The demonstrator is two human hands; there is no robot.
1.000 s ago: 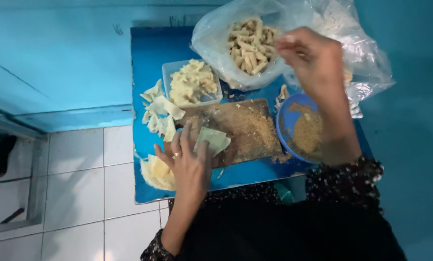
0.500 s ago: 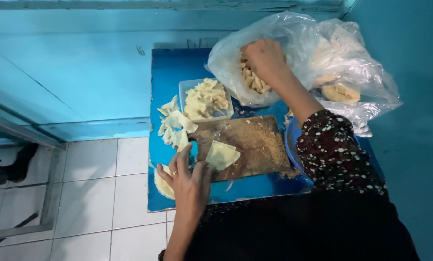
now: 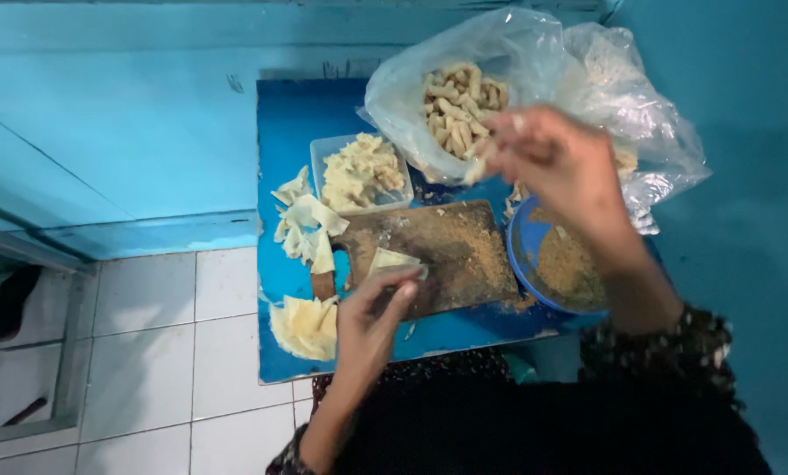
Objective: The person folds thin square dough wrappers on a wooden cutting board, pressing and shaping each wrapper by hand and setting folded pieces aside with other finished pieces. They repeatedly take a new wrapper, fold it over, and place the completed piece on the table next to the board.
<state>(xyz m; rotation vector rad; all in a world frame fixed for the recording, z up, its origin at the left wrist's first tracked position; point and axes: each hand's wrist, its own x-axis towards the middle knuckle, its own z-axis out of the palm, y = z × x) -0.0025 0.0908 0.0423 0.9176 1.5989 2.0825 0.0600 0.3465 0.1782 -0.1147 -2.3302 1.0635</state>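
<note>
My left hand point(image 3: 369, 321) rests on the near edge of a wooden cutting board point(image 3: 451, 251), its fingertips on a pale square dough wrapper point(image 3: 392, 262). The board is dusted with brown crumbs. My right hand point(image 3: 559, 167) hovers, blurred, above a blue bowl of crumbs point(image 3: 559, 264) and just in front of a clear plastic bag point(image 3: 499, 88) full of small rolled pieces point(image 3: 454, 105). Its fingers are pinched on one small pale roll point(image 3: 477, 169).
A clear tub of folded dough pieces point(image 3: 359, 171) stands behind the board on a low blue table point(image 3: 293, 123). Loose wrappers point(image 3: 304, 224) lie left of the board, a stack of them point(image 3: 306, 327) at the near-left corner. White floor tiles point(image 3: 147, 352) lie to the left.
My right hand has come out of the bag and moved toward me over the blue bowl. My left hand has shifted slightly on the wrapper.
</note>
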